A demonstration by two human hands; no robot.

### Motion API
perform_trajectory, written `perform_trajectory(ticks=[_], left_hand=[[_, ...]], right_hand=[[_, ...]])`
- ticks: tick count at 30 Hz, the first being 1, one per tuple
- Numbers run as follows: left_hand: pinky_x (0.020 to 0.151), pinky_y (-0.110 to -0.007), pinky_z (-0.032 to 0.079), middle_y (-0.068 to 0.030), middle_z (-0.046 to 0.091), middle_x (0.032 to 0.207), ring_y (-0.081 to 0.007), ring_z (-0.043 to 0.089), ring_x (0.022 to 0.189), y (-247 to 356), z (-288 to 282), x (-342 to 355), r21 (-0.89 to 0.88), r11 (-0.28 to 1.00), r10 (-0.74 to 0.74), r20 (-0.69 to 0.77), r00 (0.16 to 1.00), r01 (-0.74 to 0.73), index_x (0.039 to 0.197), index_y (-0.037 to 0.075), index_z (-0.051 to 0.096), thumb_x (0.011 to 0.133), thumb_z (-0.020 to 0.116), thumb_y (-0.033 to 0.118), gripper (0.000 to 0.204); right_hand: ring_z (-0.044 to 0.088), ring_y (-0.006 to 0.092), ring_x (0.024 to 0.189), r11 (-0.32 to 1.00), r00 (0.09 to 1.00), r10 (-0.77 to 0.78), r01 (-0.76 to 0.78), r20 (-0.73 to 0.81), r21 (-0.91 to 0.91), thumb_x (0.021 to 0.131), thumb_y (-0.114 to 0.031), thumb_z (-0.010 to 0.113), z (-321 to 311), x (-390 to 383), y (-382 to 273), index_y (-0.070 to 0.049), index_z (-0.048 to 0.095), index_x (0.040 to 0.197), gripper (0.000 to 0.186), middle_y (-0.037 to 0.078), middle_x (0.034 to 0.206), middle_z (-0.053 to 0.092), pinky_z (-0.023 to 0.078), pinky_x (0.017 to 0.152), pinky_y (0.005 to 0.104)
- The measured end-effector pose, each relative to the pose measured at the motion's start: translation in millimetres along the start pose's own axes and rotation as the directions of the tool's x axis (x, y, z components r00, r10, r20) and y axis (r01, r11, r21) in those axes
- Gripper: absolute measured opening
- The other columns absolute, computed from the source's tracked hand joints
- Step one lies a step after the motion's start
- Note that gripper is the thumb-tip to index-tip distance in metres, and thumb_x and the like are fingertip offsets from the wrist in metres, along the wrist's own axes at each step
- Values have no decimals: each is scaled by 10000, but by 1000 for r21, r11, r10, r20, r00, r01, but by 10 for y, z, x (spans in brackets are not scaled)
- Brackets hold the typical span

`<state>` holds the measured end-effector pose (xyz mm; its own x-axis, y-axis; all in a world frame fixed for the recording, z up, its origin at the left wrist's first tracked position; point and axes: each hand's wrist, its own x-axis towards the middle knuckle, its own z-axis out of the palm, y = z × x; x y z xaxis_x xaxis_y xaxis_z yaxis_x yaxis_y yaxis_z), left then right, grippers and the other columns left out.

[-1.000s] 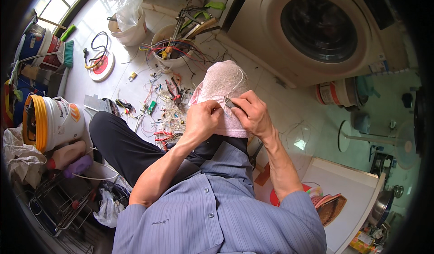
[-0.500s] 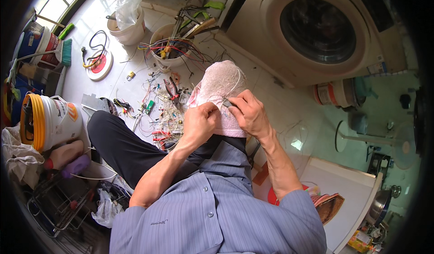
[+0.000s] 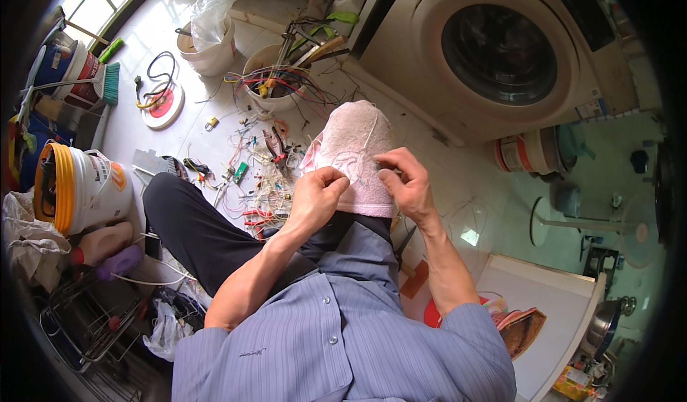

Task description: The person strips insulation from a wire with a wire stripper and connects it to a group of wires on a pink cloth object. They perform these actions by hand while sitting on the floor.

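A pink towel point(image 3: 351, 134) is draped over my raised right knee. Thin pale wire point(image 3: 368, 134) runs across it in loose loops down to the fingers of my left hand point(image 3: 318, 193). Those fingers are closed in a pinch on the wire at the towel's left side. Beside the towel's right edge, my right hand point(image 3: 409, 187) is held with thumb and forefinger apart, and I see nothing between them. Left of the towel, red-handled pliers point(image 3: 275, 146) lie among several scattered wires and small parts point(image 3: 265, 184) on the floor.
Beyond the towel stands a bucket of cables and tools point(image 3: 275, 101), with a white bucket point(image 3: 211, 55) behind it. A washing machine point(image 3: 429, 94) is at the far right. A yellow-rimmed bucket point(image 3: 100, 194) stands left, and a white panel point(image 3: 533, 312) lies at right.
My right hand has moved slightly right, and its thumb and forefinger have parted; the small grey thing at its fingertips no longer shows there. My left hand stays pinched in nearly the same place.
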<state>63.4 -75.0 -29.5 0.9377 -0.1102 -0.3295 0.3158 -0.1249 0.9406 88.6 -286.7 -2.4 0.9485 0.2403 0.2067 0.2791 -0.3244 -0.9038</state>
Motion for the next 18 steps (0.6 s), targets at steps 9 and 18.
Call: perform_trajectory(ticks=[9, 18], left_hand=[[629, -250, 458, -16, 667, 748, -61, 566, 693, 1, -46, -194, -23, 996, 87, 31, 996, -87, 942, -36, 701, 915, 679, 115, 155], [647, -239, 486, -28, 687, 805, -83, 605, 717, 116, -248, -329, -86, 996, 14, 126, 992, -3, 1034, -31, 700, 962, 646, 151, 203]], right_hand=[[471, 40, 532, 587, 754, 641, -602, 144, 541, 935, -173, 696, 173, 79, -176, 14, 653, 929, 193, 9, 733, 582, 332, 442, 203], [467, 44, 520, 641, 819, 546, -543, 174, 542, 909, -100, 691, 395, 170, -314, -21, 640, 846, 113, -16, 644, 551, 329, 454, 214]])
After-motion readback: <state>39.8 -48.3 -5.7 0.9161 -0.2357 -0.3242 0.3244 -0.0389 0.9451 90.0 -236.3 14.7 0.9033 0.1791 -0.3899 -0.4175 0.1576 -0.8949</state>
